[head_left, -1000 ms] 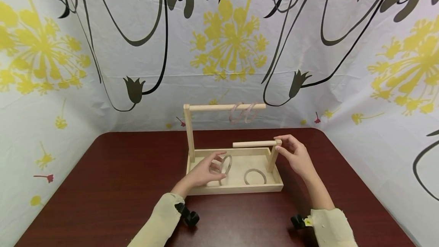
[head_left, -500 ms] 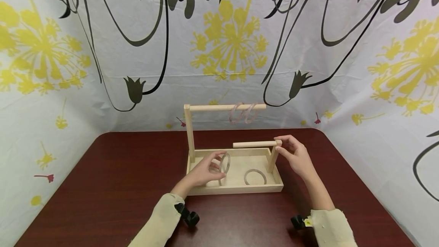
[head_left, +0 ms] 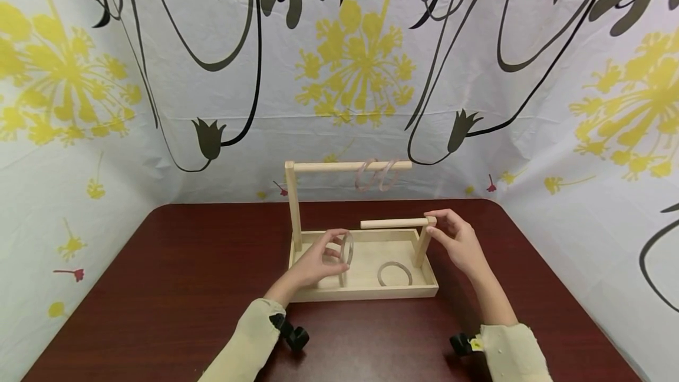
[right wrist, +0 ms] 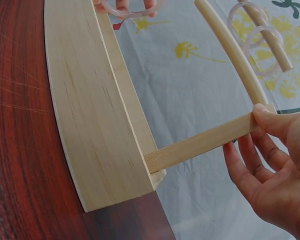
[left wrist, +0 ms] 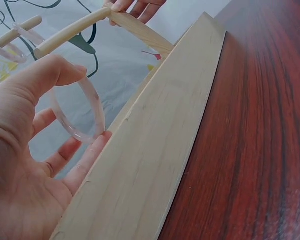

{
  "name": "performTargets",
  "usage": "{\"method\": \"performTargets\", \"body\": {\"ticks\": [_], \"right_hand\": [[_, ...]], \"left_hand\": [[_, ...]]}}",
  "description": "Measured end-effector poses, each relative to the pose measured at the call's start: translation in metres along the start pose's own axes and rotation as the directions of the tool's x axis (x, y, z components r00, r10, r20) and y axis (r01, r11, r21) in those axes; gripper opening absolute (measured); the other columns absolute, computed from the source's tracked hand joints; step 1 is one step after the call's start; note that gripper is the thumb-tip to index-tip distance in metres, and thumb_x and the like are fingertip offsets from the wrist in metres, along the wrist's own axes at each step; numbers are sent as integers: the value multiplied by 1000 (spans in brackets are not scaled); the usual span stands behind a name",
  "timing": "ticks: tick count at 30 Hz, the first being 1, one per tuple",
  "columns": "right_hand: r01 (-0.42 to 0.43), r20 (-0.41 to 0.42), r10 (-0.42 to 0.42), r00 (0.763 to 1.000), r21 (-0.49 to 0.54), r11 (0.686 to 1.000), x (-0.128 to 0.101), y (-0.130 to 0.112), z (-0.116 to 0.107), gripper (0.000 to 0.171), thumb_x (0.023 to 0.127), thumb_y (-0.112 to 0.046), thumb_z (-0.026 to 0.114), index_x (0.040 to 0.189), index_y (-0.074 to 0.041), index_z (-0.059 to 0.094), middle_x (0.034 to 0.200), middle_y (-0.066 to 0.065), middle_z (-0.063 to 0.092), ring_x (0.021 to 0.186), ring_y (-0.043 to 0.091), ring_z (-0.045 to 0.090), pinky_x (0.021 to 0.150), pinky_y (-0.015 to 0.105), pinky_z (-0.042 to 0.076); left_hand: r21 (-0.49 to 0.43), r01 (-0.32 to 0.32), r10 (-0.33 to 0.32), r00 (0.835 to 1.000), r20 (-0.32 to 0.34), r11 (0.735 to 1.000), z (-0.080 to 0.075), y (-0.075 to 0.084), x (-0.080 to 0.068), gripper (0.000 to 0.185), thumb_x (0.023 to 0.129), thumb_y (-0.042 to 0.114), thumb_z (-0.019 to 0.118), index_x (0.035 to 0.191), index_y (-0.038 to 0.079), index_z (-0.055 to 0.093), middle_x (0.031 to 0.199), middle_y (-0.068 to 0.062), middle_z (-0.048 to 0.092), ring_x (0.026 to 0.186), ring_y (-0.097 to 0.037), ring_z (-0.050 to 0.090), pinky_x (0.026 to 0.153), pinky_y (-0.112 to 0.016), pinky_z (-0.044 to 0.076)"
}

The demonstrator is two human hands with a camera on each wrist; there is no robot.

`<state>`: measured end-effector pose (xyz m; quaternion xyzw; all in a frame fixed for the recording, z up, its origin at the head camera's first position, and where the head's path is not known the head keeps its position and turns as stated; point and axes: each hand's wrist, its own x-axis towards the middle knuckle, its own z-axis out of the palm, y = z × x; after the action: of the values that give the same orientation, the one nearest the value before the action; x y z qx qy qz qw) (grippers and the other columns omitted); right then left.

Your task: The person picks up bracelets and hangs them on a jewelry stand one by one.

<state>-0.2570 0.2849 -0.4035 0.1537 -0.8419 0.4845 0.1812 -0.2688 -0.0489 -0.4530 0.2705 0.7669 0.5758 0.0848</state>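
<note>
Slightly higher now, my left hand (head_left: 313,264) pinches the clear pink plastic ring (head_left: 347,249) (upright); at three o'clock my right hand (head_left: 457,244) grips the short wooden post (head_left: 422,244).

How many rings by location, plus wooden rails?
Rings on upper rail: 2
Ring held in left hand: 1
Ring flat in tray: 1
Rails: 2, lower rail
Total: 4 rings, 2 rails

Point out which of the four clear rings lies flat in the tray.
The ring nearest the short post; the left hand holds another, two hang on the tall bar.
</note>
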Motion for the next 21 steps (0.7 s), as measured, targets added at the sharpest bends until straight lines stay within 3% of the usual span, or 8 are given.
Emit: {"method": "performTargets", "body": {"ticks": [10,18,21], "right_hand": [[-9,3,9,1000,7,1000,0,0,1,29,96,-11,66,122,2,62,111,-12,65,99,-11,58,86,8,44],[3,4,-3,1000,20,1000,0,-1,0,30,96,-10,66,123,4,61,108,-26,61,100,-13,57,87,8,44],[0,3,0,1000,24,1000,0,-2,1,30,96,-9,66,123,3,62,107,-24,61,99,-12,58,86,8,45]], "left_hand": [[-21,6,-6,1000,-19,1000,-1,3,2,72,87,5,73,149,13,38,140,-24,44,116,-42,58,84,-34,59],[-41,-9,8,1000,-21,999,-3,7,4,71,88,6,72,150,14,38,140,-23,43,117,-42,57,84,-34,60],[-34,-13,13,1000,-23,999,-3,10,4,71,89,7,72,150,13,37,140,-23,43,117,-40,57,84,-33,59]]}}
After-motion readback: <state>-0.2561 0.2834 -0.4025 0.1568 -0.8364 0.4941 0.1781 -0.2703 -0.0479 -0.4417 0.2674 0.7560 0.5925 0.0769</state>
